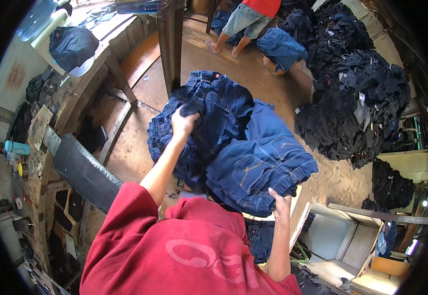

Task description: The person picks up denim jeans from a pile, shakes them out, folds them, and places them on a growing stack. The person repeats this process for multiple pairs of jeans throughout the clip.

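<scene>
In front of me is a bundle of dark blue denim garments with gathered elastic waistbands. My left hand (pixel 184 124) is closed on a dark fold of the upper denim garment (pixel 221 101); some of its fingers are hidden in the cloth. At the lower right, my right hand (pixel 281 204) grips the gathered waist edge of a pair of jeans (pixel 260 162), thumb on top and other fingers mostly out of sight. Yellow stitching marks the back pockets of these jeans. The two garments touch and overlap, so where one ends is hard to see.
A large heap of dark clothes (pixel 351 83) lies at the right. Beyond the bundle stands a person in shorts (pixel 248 22), beside a blue denim pile (pixel 282 49). A wooden post (pixel 170 49) rises close behind the bundle. A dark bench-like board (pixel 86 169) is at my left.
</scene>
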Tool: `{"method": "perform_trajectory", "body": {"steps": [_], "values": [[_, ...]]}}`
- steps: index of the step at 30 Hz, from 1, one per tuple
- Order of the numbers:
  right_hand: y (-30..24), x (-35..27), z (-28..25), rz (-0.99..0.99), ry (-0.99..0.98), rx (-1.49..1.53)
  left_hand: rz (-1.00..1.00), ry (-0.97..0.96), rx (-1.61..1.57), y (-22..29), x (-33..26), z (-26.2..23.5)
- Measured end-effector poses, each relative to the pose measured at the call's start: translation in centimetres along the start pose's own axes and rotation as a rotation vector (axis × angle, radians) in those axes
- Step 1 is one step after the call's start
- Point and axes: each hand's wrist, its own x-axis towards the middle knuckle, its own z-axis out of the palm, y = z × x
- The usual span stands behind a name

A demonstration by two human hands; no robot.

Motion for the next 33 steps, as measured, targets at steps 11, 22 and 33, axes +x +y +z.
{"method": "perform_trajectory", "body": {"steps": [11,22,33], "values": [[3.9,5.5,5.9,0.165,0.104,-0.060,0.858,-0.746,0.386,4.8,-14.9,3.9],[5.3,5.4,2.1,0.272,0.071,0.031,0.267,-0.031,-0.160,3.5,0.0,1.7],[10.3,8.1,-2.8,0.183,-0.236,0.362,0.611,-0.034,0.320,0.1,-16.6,0.7]]}}
